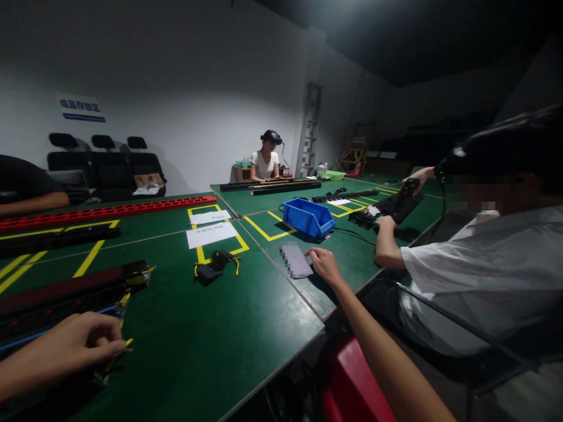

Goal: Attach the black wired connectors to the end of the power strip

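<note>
My left hand is closed in a pinch on a thin yellow wire at the end of a long black strip-shaped housing, which has red spots and a blue wire along it. Part of that housing is hidden behind the hand. My right hand reaches out over the table, its index finger stretched to the right edge of a smartphone lying flat, partly pixelated. It holds nothing, and its other fingers are loosely bent. A small black part with yellow wire ends lies between my hands.
A blue bin stands beyond the phone. Paper sheets lie inside yellow tape marks on the green table. A long red rail runs along the left. At right, a co-worker holds a dark tool; another person sits opposite.
</note>
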Demonstrator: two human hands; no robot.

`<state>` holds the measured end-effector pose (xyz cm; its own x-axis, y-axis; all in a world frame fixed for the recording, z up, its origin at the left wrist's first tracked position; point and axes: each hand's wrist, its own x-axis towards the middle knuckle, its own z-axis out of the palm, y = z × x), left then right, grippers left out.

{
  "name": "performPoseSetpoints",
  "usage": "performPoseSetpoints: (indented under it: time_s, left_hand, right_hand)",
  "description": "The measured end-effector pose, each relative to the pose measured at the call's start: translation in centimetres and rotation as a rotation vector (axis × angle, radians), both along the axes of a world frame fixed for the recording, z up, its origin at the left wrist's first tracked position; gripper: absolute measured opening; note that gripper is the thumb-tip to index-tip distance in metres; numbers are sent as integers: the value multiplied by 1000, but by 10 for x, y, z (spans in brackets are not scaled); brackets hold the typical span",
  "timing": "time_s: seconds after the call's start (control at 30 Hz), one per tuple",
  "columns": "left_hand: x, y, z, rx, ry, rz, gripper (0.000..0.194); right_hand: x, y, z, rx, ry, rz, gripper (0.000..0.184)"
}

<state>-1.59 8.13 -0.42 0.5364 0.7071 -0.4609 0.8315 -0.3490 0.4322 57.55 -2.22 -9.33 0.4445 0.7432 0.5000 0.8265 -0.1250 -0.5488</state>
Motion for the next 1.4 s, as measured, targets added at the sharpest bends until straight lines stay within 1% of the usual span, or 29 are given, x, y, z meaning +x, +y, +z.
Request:
performPoseSetpoints:
  time_s: [0.1,0.2,0.3,0.43,0.6,0.7,0.87,1.13,1.3,1.4]
  left_hand:
    - [4,-7,3,4,-16,12,50]
    - [11,-15,7,12,-27,38,56]
    - [16,-20,12,46,-21,60,59]
    - [21,-26,16,67,-14,59,59]
    - [25,-31,22,78,-3,42,55]
    - [25,-32,22,88,0,32,54]
    - [24,-30,20,132,-3,54,56]
    - [23,-32,24,159,12,76,57]
    - [21,-30,20,168,27,66,61]
    - [20,-29,17,165,23,51,63]
  right_hand:
    - [0,-1,0,-4,16,3,41]
    - [-1,-1,0,-8,33,0,41]
    - [-1,-2,1,-14,38,-7,41]
    - [-1,-2,1,-14,30,-5,42]
    - [0,-1,0,-16,32,-4,44]
    - [0,-1,1,-17,29,-11,44]
    - [-1,-1,1,-19,39,-18,43]
    - [-1,-2,2,-21,36,-23,44]
    - [0,-3,1,-15,37,-19,44]
    - [0,-2,2,-6,58,-40,45]
